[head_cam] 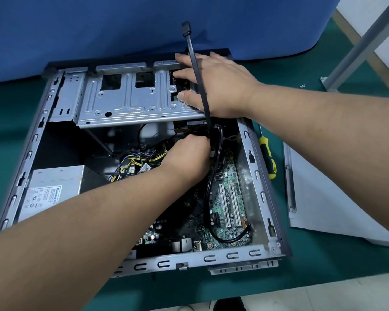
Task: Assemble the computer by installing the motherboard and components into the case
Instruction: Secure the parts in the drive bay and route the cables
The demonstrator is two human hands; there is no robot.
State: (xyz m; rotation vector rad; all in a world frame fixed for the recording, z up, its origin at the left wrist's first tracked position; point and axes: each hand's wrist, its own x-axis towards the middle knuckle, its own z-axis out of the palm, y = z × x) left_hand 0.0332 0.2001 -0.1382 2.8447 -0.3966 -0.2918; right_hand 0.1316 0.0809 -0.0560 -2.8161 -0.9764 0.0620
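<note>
An open grey computer case (259, 176) lies on a green mat. The green motherboard (228, 198) sits inside at the right, a silver power supply (52, 189) at the left. My right hand (216, 86) lies spread on the right end of the metal drive cage (126, 104), fingers straight. My left hand (189, 153) reaches under the cage with curled fingers that grip a flat black cable (200, 86). That cable rises across my right hand, and its connector (186, 29) sticks up free. What my left fingertips touch is hidden.
A yellow and black screwdriver (267, 156) lies on the mat just right of the case. The grey side panel (319, 198) lies further right. A metal stand leg (355, 48) rises at the far right. A blue cloth (121, 25) hangs behind the case.
</note>
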